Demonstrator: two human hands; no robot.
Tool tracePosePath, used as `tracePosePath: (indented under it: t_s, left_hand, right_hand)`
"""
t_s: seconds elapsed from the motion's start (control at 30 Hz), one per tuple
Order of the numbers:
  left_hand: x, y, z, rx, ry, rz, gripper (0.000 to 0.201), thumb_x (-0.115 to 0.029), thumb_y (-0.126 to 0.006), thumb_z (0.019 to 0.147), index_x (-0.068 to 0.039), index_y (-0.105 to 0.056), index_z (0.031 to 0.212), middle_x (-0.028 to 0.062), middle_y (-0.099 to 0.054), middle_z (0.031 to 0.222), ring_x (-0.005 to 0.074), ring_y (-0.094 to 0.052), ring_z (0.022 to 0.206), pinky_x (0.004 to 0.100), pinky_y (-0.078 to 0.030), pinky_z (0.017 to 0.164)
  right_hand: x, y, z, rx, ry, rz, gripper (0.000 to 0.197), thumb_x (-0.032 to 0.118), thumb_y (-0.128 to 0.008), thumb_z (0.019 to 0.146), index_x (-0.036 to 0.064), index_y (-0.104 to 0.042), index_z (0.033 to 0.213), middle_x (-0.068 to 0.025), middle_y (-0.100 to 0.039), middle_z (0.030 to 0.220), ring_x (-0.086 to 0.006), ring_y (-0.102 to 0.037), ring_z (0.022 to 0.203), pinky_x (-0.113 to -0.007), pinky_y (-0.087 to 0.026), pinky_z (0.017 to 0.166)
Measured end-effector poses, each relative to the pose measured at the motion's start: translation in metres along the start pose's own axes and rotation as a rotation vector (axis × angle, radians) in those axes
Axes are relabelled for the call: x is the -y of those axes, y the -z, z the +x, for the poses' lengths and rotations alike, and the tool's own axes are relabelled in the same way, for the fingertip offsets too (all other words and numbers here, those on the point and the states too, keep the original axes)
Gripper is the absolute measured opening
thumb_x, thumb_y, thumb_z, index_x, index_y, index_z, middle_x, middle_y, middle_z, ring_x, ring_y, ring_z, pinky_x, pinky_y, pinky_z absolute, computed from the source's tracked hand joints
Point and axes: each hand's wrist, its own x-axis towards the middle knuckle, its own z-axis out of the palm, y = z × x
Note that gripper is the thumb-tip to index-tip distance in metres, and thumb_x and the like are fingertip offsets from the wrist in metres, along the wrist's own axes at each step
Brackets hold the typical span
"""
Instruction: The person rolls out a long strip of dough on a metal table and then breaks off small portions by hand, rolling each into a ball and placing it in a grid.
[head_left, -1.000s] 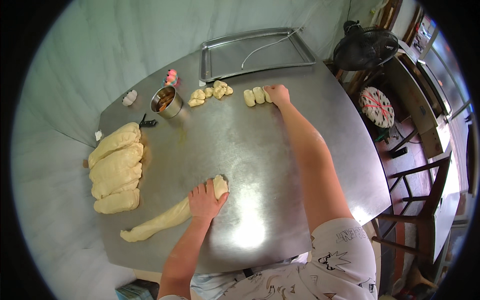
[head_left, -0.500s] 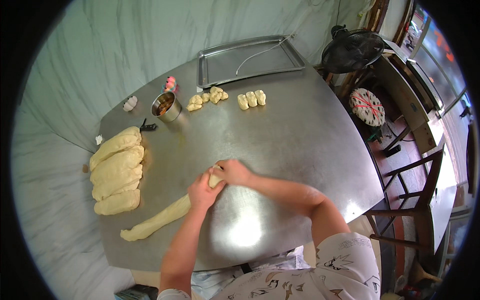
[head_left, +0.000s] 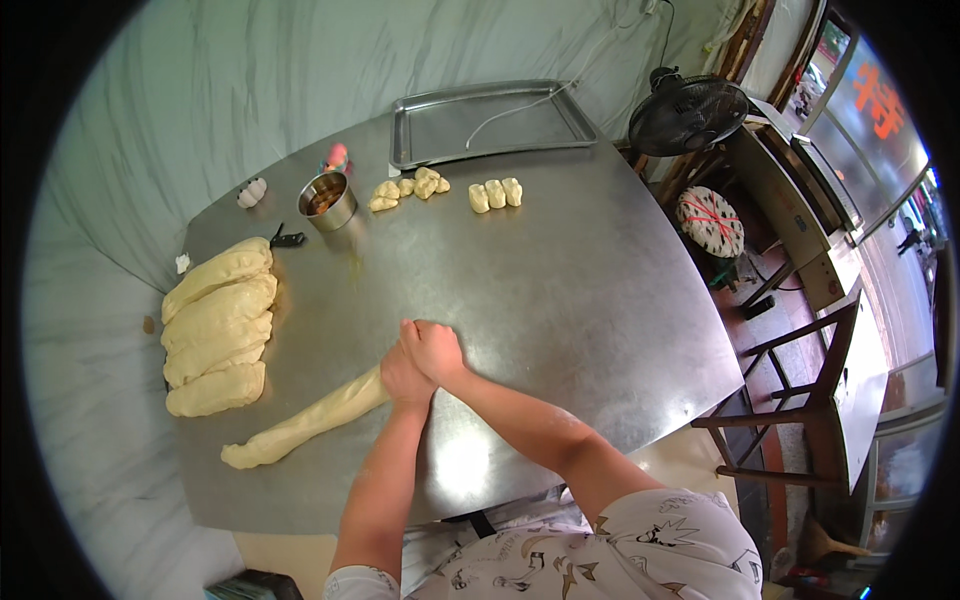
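Observation:
A long pale dough rope (head_left: 310, 424) lies slantwise on the steel table, its thin end at the lower left. My left hand (head_left: 403, 375) is closed around its upper right end. Pressed against the left hand is my right hand (head_left: 434, 350), its fingers curled over the same end. The two hands together hide that end of the dough. On the left of the table lie several thick dough logs (head_left: 222, 315), side by side and touching. Farther back sit small dough lumps (head_left: 425, 182) in a loose cluster, and three small dough pieces (head_left: 496, 194) in a row.
A metal pot (head_left: 328, 201) with brownish contents stands behind the logs, near a black-handled knife (head_left: 289, 240). Along the back edge is a large metal tray (head_left: 495, 155) with a white cord across it. A black fan (head_left: 690, 115), stool (head_left: 710, 221) and wooden chair (head_left: 825, 400) are at right.
My right hand has turned and closed over my left, covering the dough end that showed between them. The whole view has shifted slightly.

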Motion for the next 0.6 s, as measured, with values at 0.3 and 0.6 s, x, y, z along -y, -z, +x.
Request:
tracePosePath:
  t_s: [0.3, 0.6]
  left_hand:
    - [-0.006, -0.014, 0.022, 0.241, 0.096, 0.07, 0.029, -0.036, -0.071, 0.094, -0.012, -0.065, 0.11, 0.0091, -0.078, 0.091, 0.0313, -0.078, 0.084, 0.0447, -0.061, 0.071]
    - [-0.004, -0.01, 0.05, 0.417, 0.361, -0.024, 0.031, -0.043, -0.073, 0.093, -0.015, -0.062, 0.101, 0.0107, -0.079, 0.098, 0.0344, -0.077, 0.093, 0.0483, -0.06, 0.079]
  right_hand:
    - [-0.004, 0.011, 0.026, 0.032, -0.09, -0.186, 0.034, 0.033, -0.065, 0.093, 0.0029, -0.08, 0.087, -0.0243, -0.078, 0.092, -0.048, -0.075, 0.087, -0.054, -0.062, 0.084]
    - [0.013, 0.096, 0.024, 0.379, 0.565, -0.019, 0.025, 0.025, -0.066, 0.099, 0.0042, -0.081, 0.1, -0.0113, -0.082, 0.092, -0.0311, -0.078, 0.084, -0.044, -0.061, 0.076]
